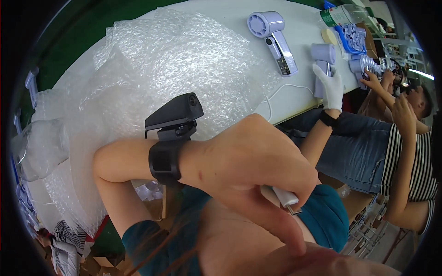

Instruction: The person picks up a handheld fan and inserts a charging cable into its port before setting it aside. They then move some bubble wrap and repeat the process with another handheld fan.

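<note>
My left hand (258, 161), bare, is raised close in the middle of the view with its fingers curled. Between thumb and fingers it pinches a small white piece with a metal tip (286, 197), which looks like a cable plug. A black wristband (165, 161) with a small black camera (175, 112) sits on that wrist. At the table's right edge, my right hand (330, 89), in a white glove, grips the handle of a lilac handheld fan (323, 54). Another lilac handheld fan (282, 48) lies farther left, with part of its handle's inside showing.
Bubble wrap (184, 55) covers much of the white table (216, 8). A white cable (294, 86) runs near its edge. At the far right are a blue tray (352, 39) of small parts and a bottle (343, 14). A co-worker in a striped shirt (419, 170) stands right.
</note>
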Available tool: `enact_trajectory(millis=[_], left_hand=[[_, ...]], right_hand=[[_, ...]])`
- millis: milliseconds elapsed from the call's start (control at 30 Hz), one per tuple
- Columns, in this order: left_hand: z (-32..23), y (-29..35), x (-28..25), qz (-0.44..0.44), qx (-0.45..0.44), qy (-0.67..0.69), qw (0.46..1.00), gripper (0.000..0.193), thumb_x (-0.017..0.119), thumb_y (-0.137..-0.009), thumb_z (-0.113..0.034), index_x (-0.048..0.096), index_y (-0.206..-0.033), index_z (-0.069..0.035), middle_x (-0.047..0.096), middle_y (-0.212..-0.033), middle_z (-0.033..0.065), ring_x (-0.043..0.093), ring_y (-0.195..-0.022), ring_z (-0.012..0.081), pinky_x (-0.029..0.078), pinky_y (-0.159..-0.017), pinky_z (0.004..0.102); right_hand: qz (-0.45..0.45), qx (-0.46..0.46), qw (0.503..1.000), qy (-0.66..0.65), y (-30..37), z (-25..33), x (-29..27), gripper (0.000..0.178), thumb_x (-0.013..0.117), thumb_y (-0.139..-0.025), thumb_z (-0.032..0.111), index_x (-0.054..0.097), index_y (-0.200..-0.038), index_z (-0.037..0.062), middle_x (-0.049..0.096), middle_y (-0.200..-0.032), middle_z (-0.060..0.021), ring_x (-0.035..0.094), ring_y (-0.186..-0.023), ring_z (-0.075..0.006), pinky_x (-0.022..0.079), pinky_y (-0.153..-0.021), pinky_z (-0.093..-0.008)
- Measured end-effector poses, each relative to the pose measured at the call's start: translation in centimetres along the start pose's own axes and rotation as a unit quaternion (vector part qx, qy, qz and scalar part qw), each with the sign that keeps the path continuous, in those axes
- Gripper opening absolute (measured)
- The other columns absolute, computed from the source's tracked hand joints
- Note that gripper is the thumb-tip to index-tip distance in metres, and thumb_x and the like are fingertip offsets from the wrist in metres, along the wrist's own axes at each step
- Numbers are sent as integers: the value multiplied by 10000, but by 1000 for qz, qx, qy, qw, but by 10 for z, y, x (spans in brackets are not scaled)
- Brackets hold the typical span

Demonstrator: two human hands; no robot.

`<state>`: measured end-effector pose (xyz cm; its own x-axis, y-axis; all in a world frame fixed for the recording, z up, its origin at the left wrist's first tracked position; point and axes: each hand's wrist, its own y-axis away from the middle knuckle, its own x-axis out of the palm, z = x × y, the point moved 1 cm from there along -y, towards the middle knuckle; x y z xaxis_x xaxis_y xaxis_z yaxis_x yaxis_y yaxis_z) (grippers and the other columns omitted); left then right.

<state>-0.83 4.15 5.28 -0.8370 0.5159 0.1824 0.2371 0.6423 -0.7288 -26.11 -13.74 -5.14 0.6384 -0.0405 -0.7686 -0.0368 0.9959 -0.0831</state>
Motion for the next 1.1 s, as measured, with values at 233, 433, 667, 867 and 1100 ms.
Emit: enact_trajectory(millis=[233, 433, 667, 867, 1100], left_hand=[[-3, 1, 3, -22, 3, -7, 1000, 379, 772, -646, -392, 533, -663, -99, 375, -502, -21, 367, -379, 135, 227, -340, 251], [-4, 1, 11, -43, 23, 4, 999, 368, 771, -653, -381, 531, -663, -102, 381, -509, -22, 375, -385, 136, 236, -342, 250], [-3, 0, 3, -2, 12, -3, 1000, 396, 763, -639, -418, 539, -672, -93, 380, -508, -11, 374, -384, 145, 226, -343, 251], [-6, -9, -3, 34, -8, 24, 999, 426, 759, -614, -455, 550, -683, -90, 368, -504, -9, 364, -381, 143, 217, -345, 252], [-4, 0, 5, 18, -29, 0, 999, 442, 778, -588, -467, 549, -679, -100, 367, -502, -12, 362, -383, 141, 215, -346, 252]], right_hand=[[183, 51, 713, -675, 25, 29, -15, 491, 612, -780, 185, 423, -1206, 30, 539, -881, -102, 478, -623, -133, 414, -569, -264], [241, -32, 442, -863, 31, 58, -15, 513, 587, -806, 188, 377, -1262, 83, 494, -1073, -129, 434, -686, -108, 379, -606, -231], [325, -115, 470, -812, 32, 88, -13, 552, 594, -825, 266, 349, -1298, 123, 482, -1185, -175, 450, -679, -116, 387, -601, -221], [267, -82, 506, -816, 40, 91, -6, 524, 586, -831, 276, 368, -1275, 103, 459, -1211, -181, 436, -671, -116, 384, -587, -223], [289, -106, 500, -810, 37, 87, -7, 507, 576, -836, 292, 374, -1253, 84, 475, -1112, -150, 420, -656, -116, 368, -560, -227]])
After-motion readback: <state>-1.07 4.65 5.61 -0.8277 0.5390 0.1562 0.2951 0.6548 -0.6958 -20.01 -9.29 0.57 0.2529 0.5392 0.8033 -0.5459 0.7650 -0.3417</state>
